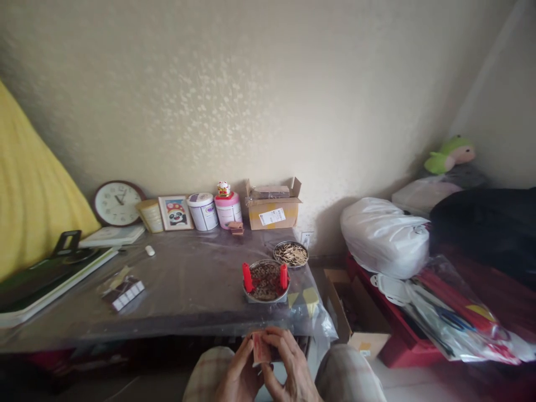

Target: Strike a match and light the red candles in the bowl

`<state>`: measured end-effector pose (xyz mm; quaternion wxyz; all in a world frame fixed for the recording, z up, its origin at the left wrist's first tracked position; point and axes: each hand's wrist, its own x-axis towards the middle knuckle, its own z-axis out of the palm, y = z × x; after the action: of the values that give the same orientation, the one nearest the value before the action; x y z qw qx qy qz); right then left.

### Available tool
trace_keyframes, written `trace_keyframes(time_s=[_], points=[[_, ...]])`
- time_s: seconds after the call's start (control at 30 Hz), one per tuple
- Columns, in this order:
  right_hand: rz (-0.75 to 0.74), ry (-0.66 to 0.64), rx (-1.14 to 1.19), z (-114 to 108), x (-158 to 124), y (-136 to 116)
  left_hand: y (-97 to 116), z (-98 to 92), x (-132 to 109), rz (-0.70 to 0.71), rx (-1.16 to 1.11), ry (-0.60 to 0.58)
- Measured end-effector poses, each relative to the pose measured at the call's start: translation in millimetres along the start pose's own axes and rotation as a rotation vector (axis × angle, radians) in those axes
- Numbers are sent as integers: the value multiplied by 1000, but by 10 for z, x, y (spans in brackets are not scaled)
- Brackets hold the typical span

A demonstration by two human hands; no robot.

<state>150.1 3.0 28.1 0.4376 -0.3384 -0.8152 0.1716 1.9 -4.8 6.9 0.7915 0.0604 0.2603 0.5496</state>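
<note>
Low in the head view, just above my lap, both hands are closed around a small reddish matchbox. My left hand grips its left side between thumb and fingers. From the right, my right hand curls its fingers over the box, its thumb and fingertips near the lower edge. A tiny dark thing shows by the right fingertips, too small to name. Beyond the hands, at the table's front edge, stands a round metal tin of dark grainy material, with a red candle and another red candle upright in it.
Behind the tin sits a round dish of matchsticks. An open cardboard box, small boxes, canisters, a picture frame and a clock line the wall. White packets lie left; a red bin stands right.
</note>
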Motion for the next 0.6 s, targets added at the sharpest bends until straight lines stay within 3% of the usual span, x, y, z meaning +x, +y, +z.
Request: trace_keyframes(time_s=[0.27, 0.6], points=[[26, 19, -66, 64, -29, -29, 9, 184, -127, 52, -12, -21], [38, 139, -108, 143, -34, -50, -26, 131, -118, 101, 32, -59]])
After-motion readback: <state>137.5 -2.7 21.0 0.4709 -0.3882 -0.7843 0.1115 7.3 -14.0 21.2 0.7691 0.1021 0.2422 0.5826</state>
